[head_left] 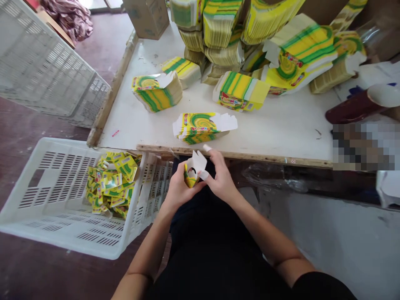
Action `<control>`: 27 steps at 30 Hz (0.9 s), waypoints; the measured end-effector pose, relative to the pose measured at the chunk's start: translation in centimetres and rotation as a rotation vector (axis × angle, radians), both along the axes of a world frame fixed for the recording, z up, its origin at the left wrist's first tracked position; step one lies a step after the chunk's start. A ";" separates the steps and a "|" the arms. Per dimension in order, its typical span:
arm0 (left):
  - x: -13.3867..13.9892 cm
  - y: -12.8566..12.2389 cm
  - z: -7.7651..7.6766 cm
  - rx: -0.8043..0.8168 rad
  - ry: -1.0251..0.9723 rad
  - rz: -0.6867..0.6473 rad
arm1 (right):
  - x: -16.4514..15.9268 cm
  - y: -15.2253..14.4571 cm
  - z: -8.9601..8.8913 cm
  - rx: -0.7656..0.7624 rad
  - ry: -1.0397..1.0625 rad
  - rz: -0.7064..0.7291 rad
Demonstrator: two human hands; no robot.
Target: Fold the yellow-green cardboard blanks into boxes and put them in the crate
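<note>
My left hand [178, 185] is wrapped round a small yellow-and-green carton [191, 180], just in front of the table edge. The carton's top stands open, its white flaps up, and a round cut-out shows in the card. My right hand [222, 177] is at the carton's right side. Its thumb touches or nearly touches the white card, while the index finger stretches away from it, apart from the thumb. White coverings sit on the tips of that thumb and finger. Beyond my hands, a stack of flattened cartons [201, 127] lies near the table edge.
More flat carton stacks [159, 92] stand on the white table [120, 125], with piles [220, 29] at the back. On the floor at left, a white plastic crate [68, 233] holds many small cartons [114, 183]. A dark red cup [353, 106] lies at right.
</note>
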State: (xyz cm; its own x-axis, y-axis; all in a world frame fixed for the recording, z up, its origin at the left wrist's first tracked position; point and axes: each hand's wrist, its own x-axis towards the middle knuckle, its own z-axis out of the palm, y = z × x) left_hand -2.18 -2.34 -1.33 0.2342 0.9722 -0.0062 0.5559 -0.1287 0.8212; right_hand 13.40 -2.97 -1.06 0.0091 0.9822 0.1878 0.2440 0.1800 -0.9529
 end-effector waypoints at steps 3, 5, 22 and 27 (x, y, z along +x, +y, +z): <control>0.0 -0.4 -0.5 0.199 0.013 0.000 | -1.2 0.2 -0.4 -0.315 0.344 0.214; 0.1 -0.5 -0.7 0.332 0.017 -0.033 | -1.6 0.4 -0.4 -0.439 0.478 0.293; 0.0 -0.3 -1.8 0.316 -0.007 -0.038 | 0.2 0.4 -0.8 0.100 -0.124 0.278; -0.5 -0.3 -1.3 0.290 0.198 0.011 | 0.9 1.1 -1.4 0.082 -0.146 0.198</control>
State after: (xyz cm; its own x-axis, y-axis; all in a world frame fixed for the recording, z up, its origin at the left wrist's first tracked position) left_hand -2.73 -2.67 -2.64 0.2454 0.9426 0.2265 0.7036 -0.3339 0.6273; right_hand 14.28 -1.91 -2.47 -0.2153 0.9435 0.2519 0.3304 0.3131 -0.8904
